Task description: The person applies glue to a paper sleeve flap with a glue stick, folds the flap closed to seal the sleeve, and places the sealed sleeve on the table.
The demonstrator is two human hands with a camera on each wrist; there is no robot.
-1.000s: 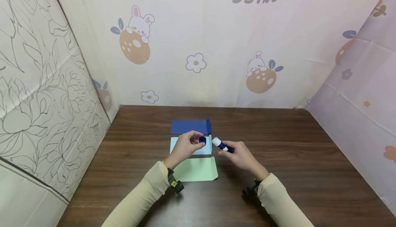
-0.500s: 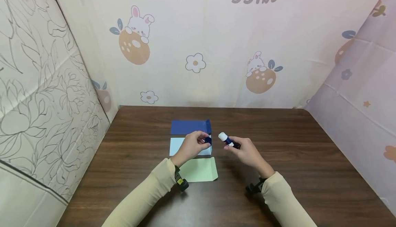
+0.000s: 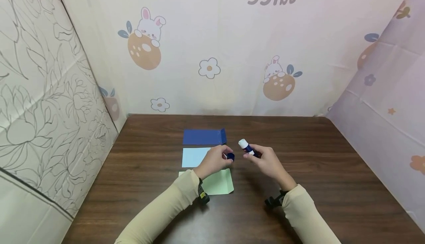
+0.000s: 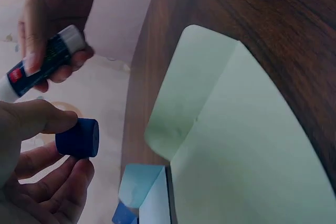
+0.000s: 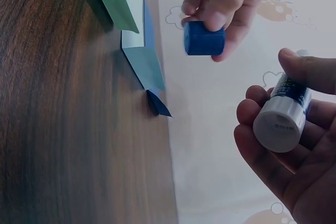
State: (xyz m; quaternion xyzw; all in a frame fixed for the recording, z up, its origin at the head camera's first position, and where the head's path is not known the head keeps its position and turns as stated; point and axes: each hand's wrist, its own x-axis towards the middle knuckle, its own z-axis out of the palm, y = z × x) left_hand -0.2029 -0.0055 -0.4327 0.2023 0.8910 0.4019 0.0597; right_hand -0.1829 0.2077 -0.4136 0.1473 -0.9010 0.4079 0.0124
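Note:
My left hand (image 3: pixel 216 160) pinches a dark blue glue stick cap (image 4: pixel 77 138) between thumb and fingertips, above the right end of the light blue envelope (image 3: pixel 195 157). To its right, my right hand (image 3: pixel 266 160) grips an uncapped glue stick (image 3: pixel 247 147), its white top tilted up and to the left. The tube's white base (image 5: pixel 280 125) faces the right wrist view. Cap and stick are apart. Beneath my left wrist lies a pale green envelope (image 3: pixel 220 182), its end flap raised in the left wrist view. A dark blue envelope (image 3: pixel 202 137) lies behind the light blue one.
All three envelopes lie in a column on the dark wooden table (image 3: pixel 318 170), flap ends to the right. A printed curtain (image 3: pixel 212 33) rises along the table's back edge, with more sheets at both sides. Each wrist wears a black camera strap (image 3: pixel 203 195).
My left hand has moved right with the cap, off the middle of the light blue envelope. My right hand has shifted right and slightly away, bringing the glue stick along, more upright.

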